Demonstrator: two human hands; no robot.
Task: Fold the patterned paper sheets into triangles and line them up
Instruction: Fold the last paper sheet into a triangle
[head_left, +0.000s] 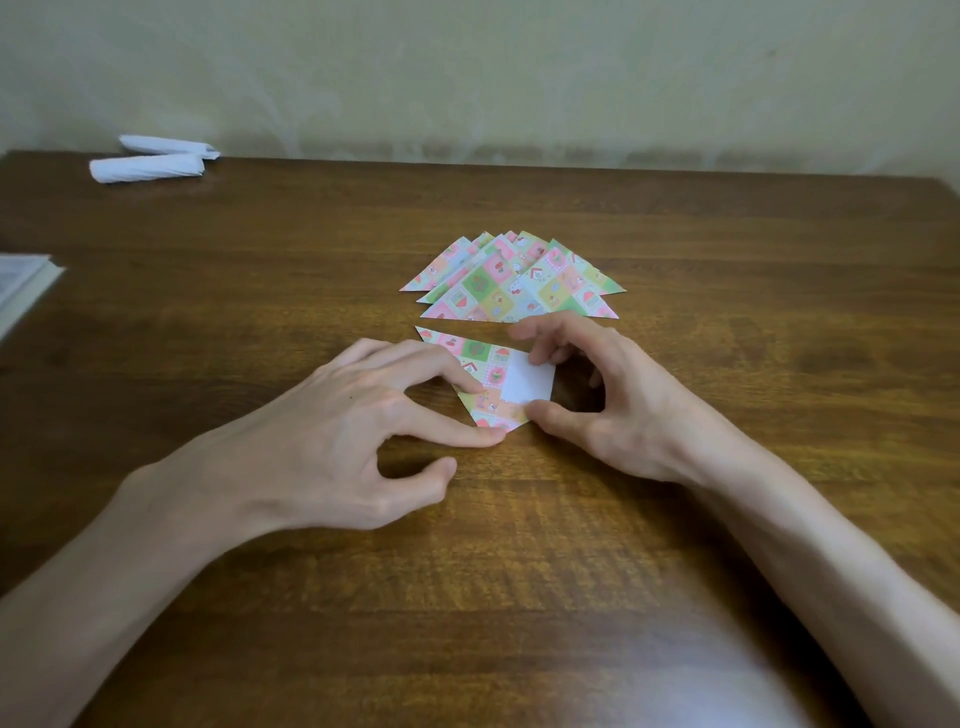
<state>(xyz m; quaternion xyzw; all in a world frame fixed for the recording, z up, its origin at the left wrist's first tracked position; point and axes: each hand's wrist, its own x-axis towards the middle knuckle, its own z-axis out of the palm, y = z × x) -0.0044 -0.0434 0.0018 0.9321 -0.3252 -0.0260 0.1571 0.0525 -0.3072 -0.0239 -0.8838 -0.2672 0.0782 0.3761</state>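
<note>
A patterned paper sheet, partly folded, lies on the wooden table in front of me, with a white flap turned up on its right side. My left hand presses its index and middle fingertips on the sheet's left and lower edges. My right hand pinches the white flap between thumb and curled fingers. Just beyond lies an overlapping pile of several folded patterned triangles, points facing away from me.
Two white rolled paper bundles lie at the table's far left corner. A book or pad edge shows at the left border. The brown wooden table meets a pale wall behind.
</note>
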